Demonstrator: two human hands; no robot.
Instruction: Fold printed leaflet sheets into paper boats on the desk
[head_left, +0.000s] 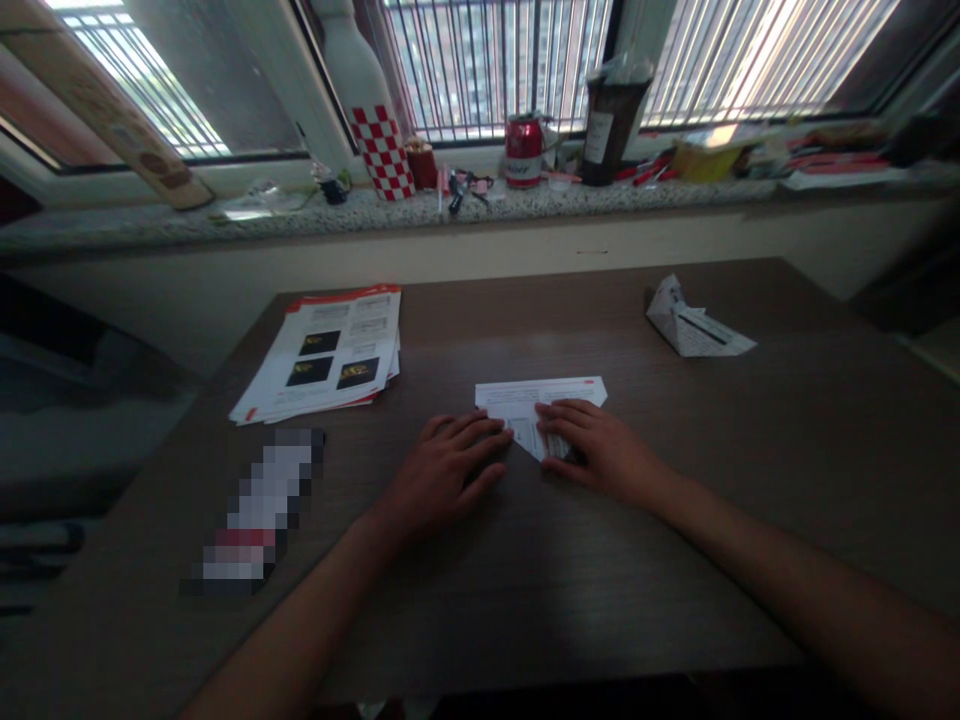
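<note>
One part-folded sheet (525,394) lay on the table (517,330), right of the paper stack (322,350) and slightly nearer. The left hand (455,466) touched its left edge and the right hand (596,445) covered its right side, fingers loosely spread, clasping nothing. A folded paper shape (694,330) sat farther right of the stack.

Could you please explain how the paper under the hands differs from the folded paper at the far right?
The paper under the hands lies nearly flat, while the far-right paper rises to a peak. The first has the left hand at its edge and the right hand on it; the second stands untouched. Both are folded, whitish and printed.
</note>
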